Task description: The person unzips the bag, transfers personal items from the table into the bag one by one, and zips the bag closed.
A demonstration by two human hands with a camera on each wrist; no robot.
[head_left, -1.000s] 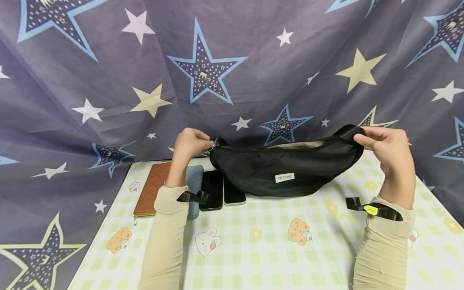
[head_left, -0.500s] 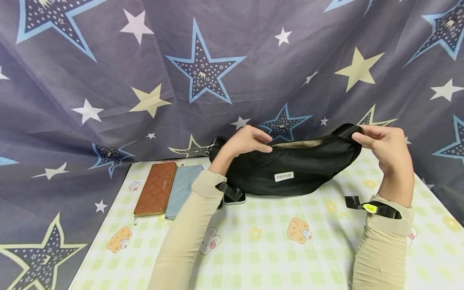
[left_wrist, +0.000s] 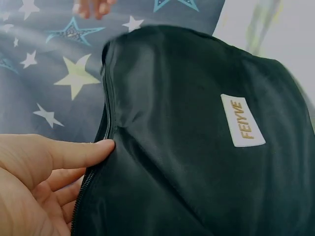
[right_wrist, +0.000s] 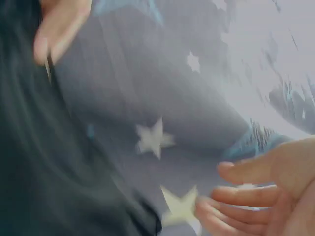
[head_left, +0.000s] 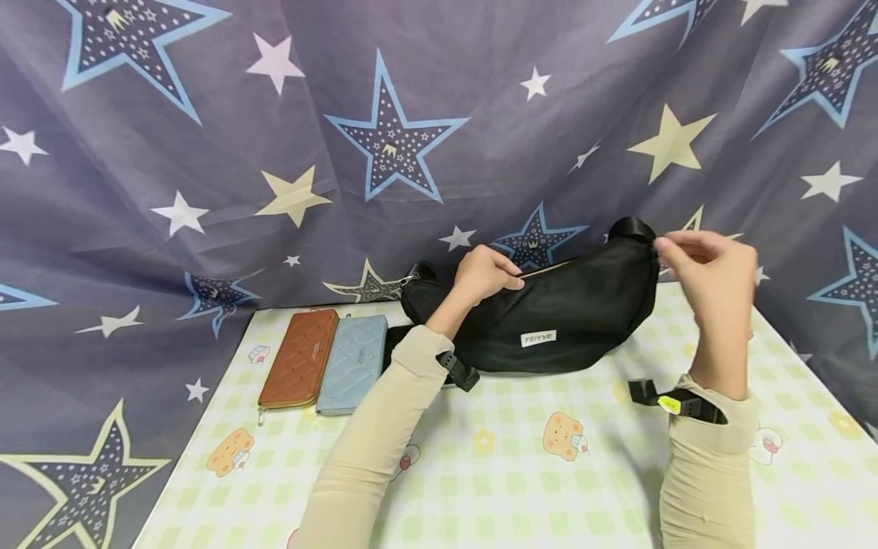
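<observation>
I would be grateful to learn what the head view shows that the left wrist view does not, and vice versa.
Only the head view: a brown wallet and a blue wallet.
Only the left wrist view: distinct zipper teeth, close up.
Both: the black bag, its white label, the left hand pinching the bag's edge, some of the right hand, and the starry backdrop.

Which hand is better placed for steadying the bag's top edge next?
Probably the left hand: it pinches the top edge of the black bag; the right hand, near its right side, looks apart from it in the right wrist view.
</observation>
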